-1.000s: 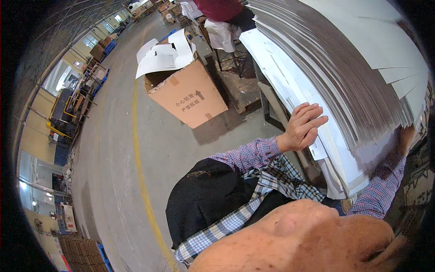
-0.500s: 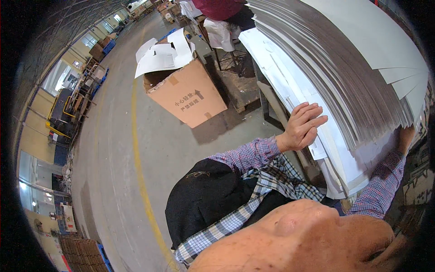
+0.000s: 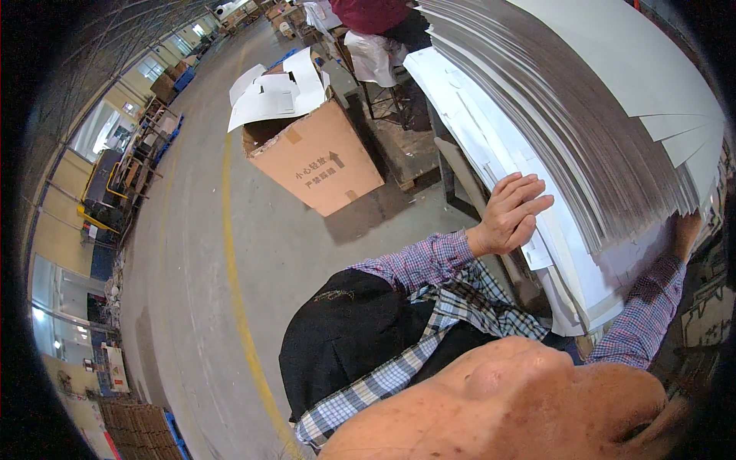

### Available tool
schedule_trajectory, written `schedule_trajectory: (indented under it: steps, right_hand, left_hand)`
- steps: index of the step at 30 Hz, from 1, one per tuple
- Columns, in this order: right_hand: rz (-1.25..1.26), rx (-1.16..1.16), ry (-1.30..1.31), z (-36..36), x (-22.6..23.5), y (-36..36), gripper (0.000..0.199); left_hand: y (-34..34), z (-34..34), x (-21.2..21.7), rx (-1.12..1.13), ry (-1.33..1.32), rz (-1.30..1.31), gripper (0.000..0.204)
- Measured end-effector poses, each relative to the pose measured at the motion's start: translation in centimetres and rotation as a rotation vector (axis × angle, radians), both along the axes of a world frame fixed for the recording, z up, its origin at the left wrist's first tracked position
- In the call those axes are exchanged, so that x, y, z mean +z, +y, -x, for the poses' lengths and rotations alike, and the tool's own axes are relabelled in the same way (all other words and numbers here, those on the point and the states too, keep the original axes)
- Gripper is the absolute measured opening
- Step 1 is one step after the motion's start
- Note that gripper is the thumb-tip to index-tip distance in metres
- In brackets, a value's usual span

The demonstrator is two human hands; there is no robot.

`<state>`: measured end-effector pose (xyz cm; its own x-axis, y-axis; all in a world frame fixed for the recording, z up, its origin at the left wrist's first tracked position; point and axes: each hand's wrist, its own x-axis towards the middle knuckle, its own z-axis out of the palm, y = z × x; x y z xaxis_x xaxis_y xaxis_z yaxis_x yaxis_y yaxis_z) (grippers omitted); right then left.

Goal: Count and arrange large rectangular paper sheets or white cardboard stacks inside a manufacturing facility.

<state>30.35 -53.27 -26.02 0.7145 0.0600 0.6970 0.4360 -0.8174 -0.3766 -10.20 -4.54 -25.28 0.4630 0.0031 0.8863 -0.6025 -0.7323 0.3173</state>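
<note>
A thick fanned stack of large sheets (image 3: 552,100), grey along its edges and white on top, leans over the right side of the view. Beneath it, white sheets (image 3: 475,119) cover the work table. My left hand (image 3: 510,215) rests at the near left edge of these white sheets, its fingers extended and apart, with nothing visible in it. My right hand (image 3: 688,230) reaches to the near right corner of the stack. Its fingers are hidden behind the sheets, so its grip cannot be seen.
An opened cardboard box (image 3: 318,161) stands on the floor to the left, with white cut sheets (image 3: 280,96) across its top. Beyond the table is a person in a dark red top (image 3: 372,14). A yellow line (image 3: 238,307) runs along the floor. Racks (image 3: 146,146) line the far left wall.
</note>
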Motion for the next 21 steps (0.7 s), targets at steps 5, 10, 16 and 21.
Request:
schedule_trajectory:
  steps: [5,10,16,21]
  right_hand:
    - [-0.096,-0.016,0.038,2.3,1.4,1.3,0.027]
    - [-0.058,-0.121,0.201,4.8,3.4,5.6,0.039]
    - [-0.185,-0.201,0.243,9.8,6.7,8.0,0.041]
    - [-0.196,-0.24,0.3,11.2,7.9,8.8,0.04]
  left_hand:
    - [-0.1,-1.4,-0.5,-0.007,-0.037,-0.022,0.041]
    - [0.5,-1.5,-1.0,0.015,-0.027,-0.036,0.041]
    - [-0.3,-1.4,0.1,-0.023,-0.046,-0.054,0.04]
    - [-0.1,-0.7,0.7,-0.036,-0.021,-0.06,0.041]
